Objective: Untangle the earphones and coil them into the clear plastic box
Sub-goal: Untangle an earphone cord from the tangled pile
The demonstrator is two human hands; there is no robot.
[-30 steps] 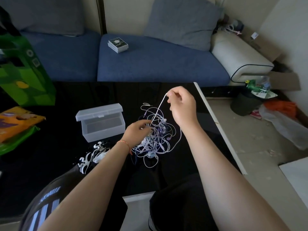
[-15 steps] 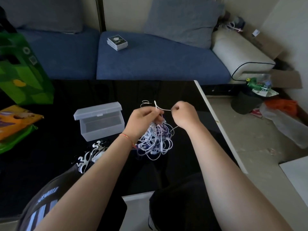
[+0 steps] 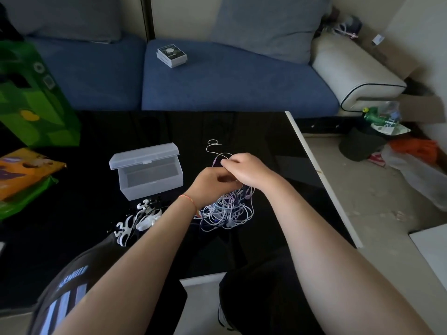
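Observation:
A tangle of white and purple earphones point(image 3: 227, 209) lies on the black table point(image 3: 278, 146), right of the clear plastic box point(image 3: 150, 182), whose lid stands open. My left hand point(image 3: 212, 182) grips the top of the tangle with curled fingers. My right hand point(image 3: 246, 168) sits just above and right of it, pinching a white cord at the fingertips. One loose white cord end point(image 3: 212, 146) loops out on the table beyond both hands.
White cable holders point(image 3: 137, 218) lie in front of the box. A green bag point(image 3: 31, 97) and an orange packet point(image 3: 21, 170) stand at the left. A blue sofa point(image 3: 217, 78) with a small card box point(image 3: 172, 55) is behind. The table's right edge point(image 3: 321, 175) borders the floor.
My right hand came down from holding a cord raised high and closed in on my left hand. My left hand rose onto the top of the tangle, which bunched together.

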